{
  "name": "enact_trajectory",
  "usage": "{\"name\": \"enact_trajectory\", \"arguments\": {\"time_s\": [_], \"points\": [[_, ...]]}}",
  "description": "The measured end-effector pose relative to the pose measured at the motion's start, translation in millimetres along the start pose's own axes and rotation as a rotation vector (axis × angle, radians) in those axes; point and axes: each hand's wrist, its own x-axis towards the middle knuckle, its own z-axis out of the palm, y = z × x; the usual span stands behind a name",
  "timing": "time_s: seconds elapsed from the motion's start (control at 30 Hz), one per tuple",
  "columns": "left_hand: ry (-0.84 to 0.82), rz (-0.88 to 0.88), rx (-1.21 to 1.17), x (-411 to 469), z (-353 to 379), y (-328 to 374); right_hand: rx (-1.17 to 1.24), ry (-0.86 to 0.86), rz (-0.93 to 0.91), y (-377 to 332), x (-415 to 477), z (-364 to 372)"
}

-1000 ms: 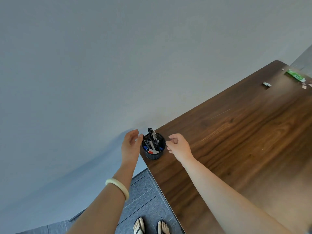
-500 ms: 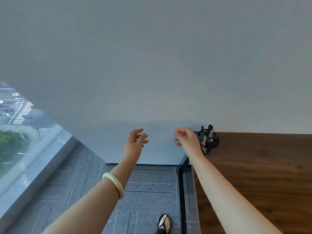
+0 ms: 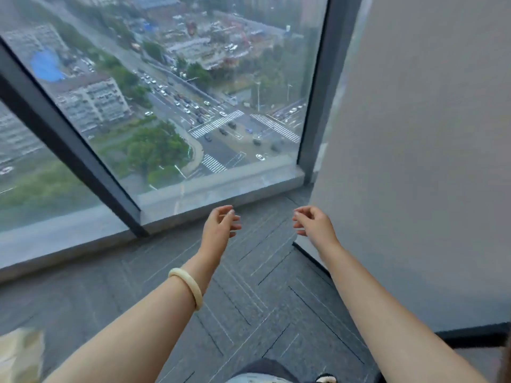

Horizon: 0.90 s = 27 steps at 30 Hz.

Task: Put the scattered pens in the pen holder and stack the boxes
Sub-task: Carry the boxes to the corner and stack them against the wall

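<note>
The view has turned away from the pen holder to a window (image 3: 166,92), and the left hand (image 3: 219,226) and right hand (image 3: 313,225) hang over the carpet floor (image 3: 262,286), fingers loosely curled, holding nothing, so the boxes probably come next.

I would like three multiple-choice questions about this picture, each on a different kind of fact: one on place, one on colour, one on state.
1. What lies directly behind both hands?
A. a wooden desk
B. grey carpet floor by a window
C. a shelf of boxes

2. What colour is the bangle on the left wrist?
A. cream
B. red
C. black

3. What are the hands holding?
A. a pen each
B. one box between them
C. nothing

Answers:
1 B: the left hand and right hand hover above the carpet floor near the window; no desk is in view.
2 A: the bangle is a pale cream ring.
3 C: the fingers of both hands are loosely curled with nothing between them.
</note>
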Motion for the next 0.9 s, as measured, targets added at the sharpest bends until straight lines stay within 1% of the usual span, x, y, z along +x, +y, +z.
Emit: {"name": "enact_trajectory", "arguments": {"time_s": [0.2, 0.33, 0.5, 0.63, 0.77, 0.9], "points": [[0.430, -0.101, -0.103, -57, -262, -49, -0.097, -0.416, -0.023, -31, -50, 252], [0.733, -0.207, -0.207, -116, -397, -99, -0.254, -0.677, -0.032, -38, -98, 392], [1.021, -0.311, -0.403, -180, -494, -148, -0.443, -0.903, -0.066, -42, -143, 528], [1.208, -0.355, -0.489, -202, -559, -176, -0.536, -1.060, -0.083, -40, -171, 626], [1.321, -0.377, -0.532, -192, -629, -192, -0.579, -1.154, -0.099, -42, -179, 726], [1.375, -0.387, -0.585, -170, -695, -196, -0.628, -1.229, -0.118, -53, -182, 819]]}}
